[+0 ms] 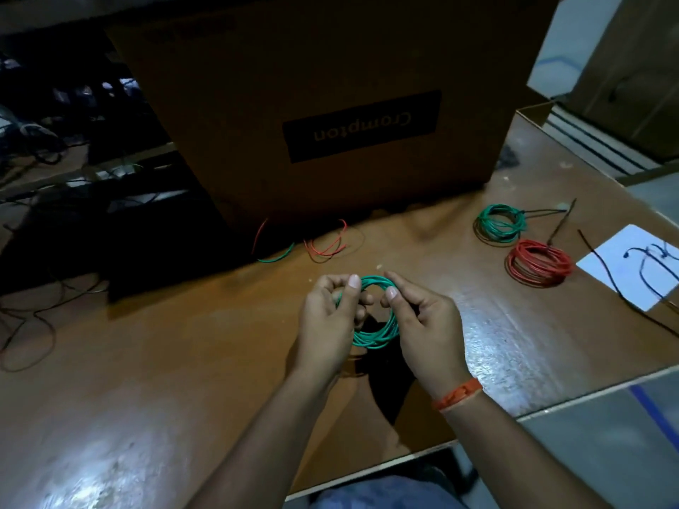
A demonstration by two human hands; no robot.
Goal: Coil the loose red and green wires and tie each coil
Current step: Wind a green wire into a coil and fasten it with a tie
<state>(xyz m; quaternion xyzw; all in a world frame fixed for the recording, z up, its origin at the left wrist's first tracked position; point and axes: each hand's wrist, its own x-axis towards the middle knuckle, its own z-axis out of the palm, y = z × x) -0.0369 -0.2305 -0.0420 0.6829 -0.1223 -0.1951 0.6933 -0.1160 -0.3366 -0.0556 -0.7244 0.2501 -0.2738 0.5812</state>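
— How's the light?
— Dim overall. The bench [183,361] catches pale glare in patches, one near its left front corner and one toward its right edge, so the light seems to come from above.
— Shadows?
— A dark one falls on the bench under the hands, and the box [312,104] at the back is murky, with deep black to its left.
— Sharpness?
— Soft everywhere. The print on the box is readable but fuzzy, and the white paper [632,266] at the right edge looks washed out.
— Distortion?
— Wide-angle bending: the bench edges bow and tilt toward the frame corners.
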